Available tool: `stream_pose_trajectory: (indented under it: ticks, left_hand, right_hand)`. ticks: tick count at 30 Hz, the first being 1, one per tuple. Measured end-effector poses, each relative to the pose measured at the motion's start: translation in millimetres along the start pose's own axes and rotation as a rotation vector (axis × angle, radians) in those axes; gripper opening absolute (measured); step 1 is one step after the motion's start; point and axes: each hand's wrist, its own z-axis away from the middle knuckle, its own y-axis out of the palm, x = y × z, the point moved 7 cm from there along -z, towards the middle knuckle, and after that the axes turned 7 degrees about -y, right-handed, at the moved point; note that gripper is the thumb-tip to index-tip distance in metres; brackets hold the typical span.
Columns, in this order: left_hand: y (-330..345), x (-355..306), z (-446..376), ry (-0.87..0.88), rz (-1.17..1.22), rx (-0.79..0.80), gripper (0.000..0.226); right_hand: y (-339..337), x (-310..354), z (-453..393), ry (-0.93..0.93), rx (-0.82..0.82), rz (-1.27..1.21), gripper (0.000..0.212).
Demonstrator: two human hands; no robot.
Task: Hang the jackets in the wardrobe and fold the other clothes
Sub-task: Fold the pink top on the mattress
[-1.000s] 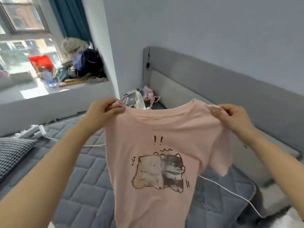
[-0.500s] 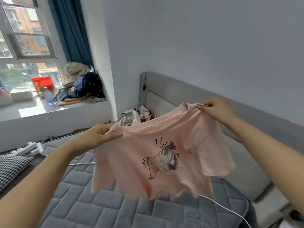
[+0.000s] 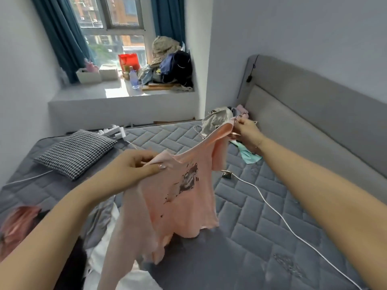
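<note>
Pinched at both shoulders, left hand (image 3: pixel 134 170) nearer, right hand (image 3: pixel 246 130) toward one o'clock, T-shirt (image 3: pixel 184 197) hangs above bed (image 3: pixel 261 216).

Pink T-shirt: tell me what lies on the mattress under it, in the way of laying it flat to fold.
The pink T-shirt, pinched by the left hand and right hand, hangs over mostly bare mattress. A white cable crosses just right; white clothes lie left.

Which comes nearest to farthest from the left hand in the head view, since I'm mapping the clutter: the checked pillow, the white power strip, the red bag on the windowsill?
From the left hand:
1. Checked pillow, on the bed just to its left.
2. White power strip, beyond the pillow at the bed's far edge.
3. Red bag, up on the windowsill by the glass.
</note>
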Motion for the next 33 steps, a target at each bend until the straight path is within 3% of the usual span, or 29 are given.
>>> stream_pose_trajectory:
  ticks: [3, 6, 9, 13, 19, 23, 25, 26, 29, 33]
  left_hand:
    - [33.9, -5.0, 7.1, -0.017, 0.032, 0.055, 0.012]
    - [87.1, 4.8, -7.5, -0.06, 0.069, 0.124, 0.024]
    - [157.5, 18.8, -33.4, -0.125, 0.115, 0.192, 0.046]
    - [284.1, 38.4, -80.7, -0.231, 0.167, 0.308, 0.046]
    - [511.0, 119.6, -183.8, -0.532, 0.344, 0.405, 0.045]
    - [643.0, 204.1, -240.4, -0.768, 0.394, 0.349, 0.033]
    - [688.0, 243.5, -265.6, -0.803, 0.371, 0.317, 0.023]
    - [707.8, 260.7, -275.4, -0.819, 0.39, 0.323, 0.017]
    - [728.4, 303.2, -292.1, -0.863, 0.315, 0.336, 0.028]
    - [677.5, 328.4, -333.9, -0.729, 0.154, 0.104, 0.02]
  right_hand:
    - [33.6, -9.8, -7.8, 0.052, 0.071, -0.187, 0.018]
    - [31.4, -27.7, -5.4, 0.144, 0.034, -0.365, 0.027]
    - [-2.7, -64.5, -3.8, 0.229, -0.012, -0.341, 0.024]
    - [-79.9, -135.1, -9.1, 0.321, -0.099, -0.25, 0.023]
    - [-224.1, -294.5, -40.9, 0.426, -0.171, -0.101, 0.02]
    - [-303.1, -438.0, -50.2, 0.547, -0.169, -0.005, 0.025]
    - [-332.0, -506.6, -46.6, 0.622, -0.14, 0.009, 0.018]
    - [-345.3, -538.3, -40.1, 0.667, -0.135, 0.014, 0.017]
    - [-388.0, -604.5, -3.0, 0.722, -0.216, 0.15, 0.034]
    - [-406.3, -619.3, 84.1, 0.665, -0.444, 0.252, 0.029]
